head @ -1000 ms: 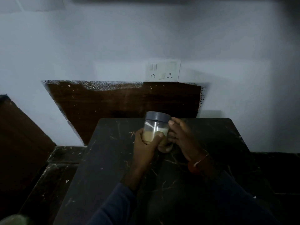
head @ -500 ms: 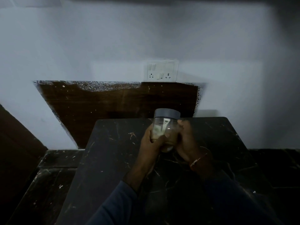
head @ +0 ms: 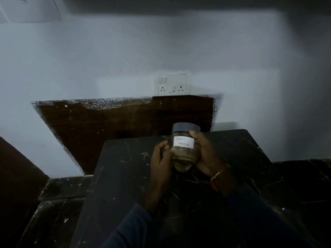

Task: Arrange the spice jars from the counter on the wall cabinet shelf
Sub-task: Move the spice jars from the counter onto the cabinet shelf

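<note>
A clear spice jar (head: 184, 153) with a grey lid and a white label reading "Garam Masala" is held above the black marble counter (head: 125, 176), tilted with its lid away from me. My right hand (head: 206, 154) grips its right side, thumb on the label's edge. My left hand (head: 161, 158) holds its left side with curled fingers. Brown powder fills the jar's lower part. No cabinet shelf is visible, only a dark underside at the top of the view.
A white switch and socket plate (head: 172, 83) sits on the wall behind the counter. A dark brown wooden panel (head: 116, 126) leans against the wall below it. Lower black marble surfaces (head: 59, 203) flank the counter on both sides.
The jar has been turned in my hands, so the white label now faces me. It has shifted slightly right. Both hands stay on it.
</note>
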